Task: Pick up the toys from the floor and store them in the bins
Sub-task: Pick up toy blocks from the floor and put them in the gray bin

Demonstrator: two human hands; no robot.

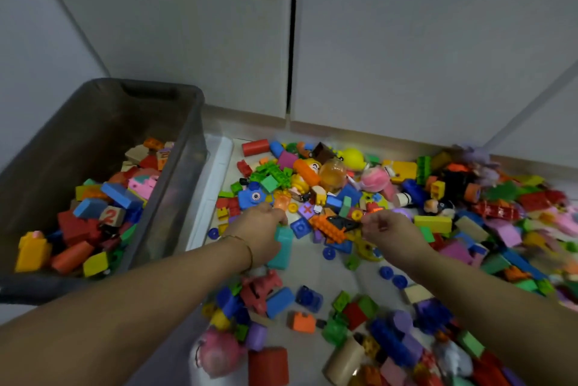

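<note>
Bin: a dark see-through storage bin (pixel 191 123) stands on the floor (pixel 308 273) at the left, open-topped and partly filled with blocks, among them a blue block (pixel 120 195) and a wooden cube marked 2 (pixel 110 216).
Toys: a dense spread of coloured building blocks and small toys (pixel 438 223) covers the floor from the middle to the right edge, reaching back to the white cabinet doors (pixel 406 41); a red cylinder (pixel 255 147) and a yellow ball (pixel 352 157) lie at its far side.
Left hand: the left hand (pixel 261 229), palm down with its fingers curled, is over the near left edge of the spread, with a teal block (pixel 283 249) at its fingertips; whether it grips the block cannot be told.
Right hand: the right hand (pixel 392 229) is near the left one but apart from it, its fingers curled and its fingertips at the end of a black piece (pixel 345 223) that lies against an orange toothed piece (pixel 328 227); a pinch cannot be confirmed.
Wrist: a thin bracelet (pixel 247 248) circles the left wrist.
Beside the bin: a white lid (pixel 212 185) lies flat between the bin and the toys.
</note>
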